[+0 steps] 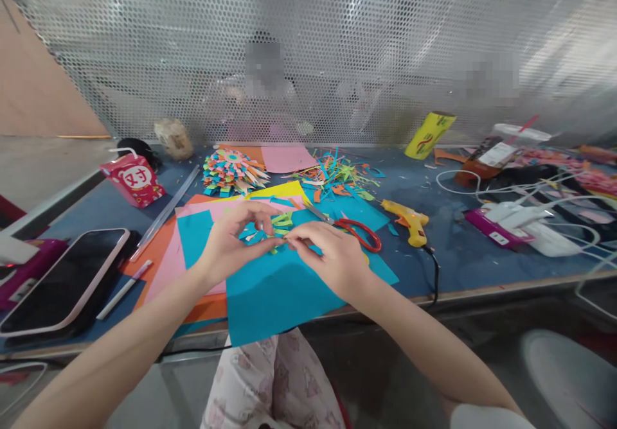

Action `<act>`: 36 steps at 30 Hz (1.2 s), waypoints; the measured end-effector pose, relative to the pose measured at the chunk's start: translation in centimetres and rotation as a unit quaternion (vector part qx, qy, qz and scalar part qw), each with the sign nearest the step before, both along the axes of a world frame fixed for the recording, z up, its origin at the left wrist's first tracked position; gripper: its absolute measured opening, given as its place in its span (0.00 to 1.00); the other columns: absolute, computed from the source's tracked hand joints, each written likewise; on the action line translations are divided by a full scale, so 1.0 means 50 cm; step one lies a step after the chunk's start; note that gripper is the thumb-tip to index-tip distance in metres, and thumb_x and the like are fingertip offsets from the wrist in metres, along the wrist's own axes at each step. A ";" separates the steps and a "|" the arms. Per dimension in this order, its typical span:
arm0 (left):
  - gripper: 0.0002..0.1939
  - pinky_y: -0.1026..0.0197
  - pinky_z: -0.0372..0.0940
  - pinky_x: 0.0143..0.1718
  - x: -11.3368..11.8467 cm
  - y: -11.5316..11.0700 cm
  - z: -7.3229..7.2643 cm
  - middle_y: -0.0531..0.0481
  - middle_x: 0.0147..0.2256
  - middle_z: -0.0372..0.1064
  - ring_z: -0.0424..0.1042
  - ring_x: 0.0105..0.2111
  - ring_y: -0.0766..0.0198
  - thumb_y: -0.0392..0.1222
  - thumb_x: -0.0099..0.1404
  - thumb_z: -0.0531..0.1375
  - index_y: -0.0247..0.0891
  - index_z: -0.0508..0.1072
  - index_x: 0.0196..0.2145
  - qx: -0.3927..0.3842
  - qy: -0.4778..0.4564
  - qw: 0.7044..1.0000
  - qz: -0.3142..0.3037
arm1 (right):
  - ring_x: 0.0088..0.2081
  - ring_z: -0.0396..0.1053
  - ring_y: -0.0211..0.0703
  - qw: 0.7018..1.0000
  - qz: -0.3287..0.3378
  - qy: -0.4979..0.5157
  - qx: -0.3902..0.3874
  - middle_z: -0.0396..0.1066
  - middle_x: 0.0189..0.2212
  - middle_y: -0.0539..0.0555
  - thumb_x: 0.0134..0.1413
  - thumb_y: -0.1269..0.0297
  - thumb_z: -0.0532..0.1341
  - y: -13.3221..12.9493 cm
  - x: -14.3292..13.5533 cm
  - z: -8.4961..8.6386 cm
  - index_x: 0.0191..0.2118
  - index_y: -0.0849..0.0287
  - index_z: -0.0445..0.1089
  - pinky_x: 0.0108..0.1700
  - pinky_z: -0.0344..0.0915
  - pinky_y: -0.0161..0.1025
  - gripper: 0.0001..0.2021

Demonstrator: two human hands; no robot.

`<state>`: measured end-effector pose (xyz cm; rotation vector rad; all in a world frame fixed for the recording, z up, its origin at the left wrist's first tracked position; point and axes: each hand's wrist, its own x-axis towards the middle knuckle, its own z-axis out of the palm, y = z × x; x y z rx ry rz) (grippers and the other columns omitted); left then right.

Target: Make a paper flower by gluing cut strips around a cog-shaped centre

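Over the blue paper sheet, my left hand and my right hand meet at their fingertips. Both pinch at the lower end of a small bundle of green and blue paper strips. What exactly lies between the fingertips is too small to make out. Just behind my right hand are scissors with red handles, their blades pointing away to the left. A fringed multicoloured paper flower stands behind my left hand, with loose cut strips to its right.
A yellow glue gun lies right of the papers. Further right are a power strip and white cables. At left are a red drink carton, a phone and clear sticks. A perforated metal screen stands behind.
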<state>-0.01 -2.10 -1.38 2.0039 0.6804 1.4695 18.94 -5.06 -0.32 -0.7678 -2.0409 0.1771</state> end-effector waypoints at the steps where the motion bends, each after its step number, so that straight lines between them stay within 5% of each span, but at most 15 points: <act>1: 0.16 0.64 0.64 0.31 0.000 0.000 -0.001 0.54 0.28 0.69 0.69 0.28 0.68 0.32 0.53 0.68 0.39 0.72 0.39 -0.001 -0.001 1.000 -0.005 | 0.36 0.75 0.36 1.000 0.001 0.010 -0.016 0.77 0.33 0.51 0.59 0.73 0.56 0.000 -0.001 -0.001 0.34 0.58 0.70 0.39 0.71 0.31 0.07; 5: 0.15 0.64 0.64 0.30 0.000 0.000 0.004 0.54 0.28 0.69 0.70 0.28 0.68 0.33 0.53 0.68 0.39 0.72 0.39 -0.008 -0.013 1.000 -0.016 | 0.32 0.75 0.34 0.996 0.008 0.038 -0.080 0.77 0.32 0.51 0.58 0.72 0.56 0.000 0.000 0.001 0.35 0.58 0.71 0.34 0.71 0.29 0.07; 9: 0.14 0.64 0.65 0.29 -0.003 -0.003 0.009 0.53 0.27 0.70 0.70 0.27 0.68 0.36 0.53 0.68 0.38 0.72 0.37 0.009 -0.001 1.000 0.005 | 0.35 0.75 0.37 0.998 -0.025 0.029 -0.042 0.78 0.34 0.50 0.58 0.71 0.57 -0.002 0.006 0.009 0.35 0.57 0.73 0.40 0.72 0.32 0.07; 15: 0.13 0.62 0.68 0.34 -0.011 -0.005 0.006 0.54 0.27 0.72 0.73 0.29 0.66 0.35 0.56 0.66 0.40 0.72 0.39 0.187 0.105 0.972 0.095 | 0.31 0.76 0.36 0.997 -0.027 0.004 -0.077 0.78 0.33 0.48 0.57 0.69 0.59 -0.008 0.007 0.002 0.37 0.55 0.75 0.36 0.71 0.31 0.07; 19: 0.10 0.61 0.69 0.35 -0.010 -0.006 0.006 0.54 0.26 0.73 0.74 0.30 0.64 0.36 0.57 0.65 0.40 0.71 0.38 0.259 0.137 0.950 0.105 | 0.35 0.76 0.38 0.999 -0.036 -0.006 -0.027 0.78 0.33 0.50 0.58 0.69 0.59 -0.006 0.004 -0.013 0.37 0.55 0.75 0.39 0.72 0.32 0.07; 23: 0.11 0.62 0.68 0.34 -0.007 -0.008 0.000 0.55 0.27 0.73 0.73 0.29 0.66 0.35 0.58 0.64 0.41 0.71 0.40 0.215 0.141 0.962 0.095 | 0.38 0.75 0.40 1.000 -0.026 -0.005 -0.001 0.78 0.33 0.53 0.58 0.72 0.57 0.000 0.002 -0.015 0.36 0.58 0.74 0.41 0.72 0.34 0.07; 27: 0.14 0.64 0.68 0.34 -0.007 -0.010 -0.010 0.56 0.27 0.71 0.72 0.27 0.68 0.32 0.60 0.60 0.41 0.70 0.44 0.163 0.134 0.974 0.079 | 0.34 0.75 0.38 0.986 0.000 0.090 -0.143 0.76 0.31 0.52 0.55 0.70 0.59 0.004 0.005 -0.006 0.33 0.58 0.72 0.35 0.73 0.33 0.05; 31: 0.13 0.61 0.68 0.40 -0.010 -0.009 -0.013 0.53 0.30 0.73 0.74 0.36 0.64 0.31 0.61 0.58 0.41 0.71 0.43 0.129 0.126 0.983 0.048 | 0.29 0.75 0.36 0.947 0.085 0.199 -0.238 0.74 0.28 0.49 0.51 0.70 0.61 0.007 0.010 -0.004 0.32 0.58 0.71 0.32 0.74 0.32 0.02; 36: 0.14 0.58 0.66 0.47 -0.011 -0.007 -0.012 0.51 0.34 0.76 0.75 0.38 0.63 0.30 0.62 0.58 0.43 0.70 0.45 0.091 0.075 0.993 -0.004 | 0.31 0.76 0.37 0.966 0.059 0.170 -0.187 0.77 0.32 0.51 0.51 0.71 0.62 -0.001 0.006 0.001 0.34 0.57 0.75 0.33 0.75 0.32 0.05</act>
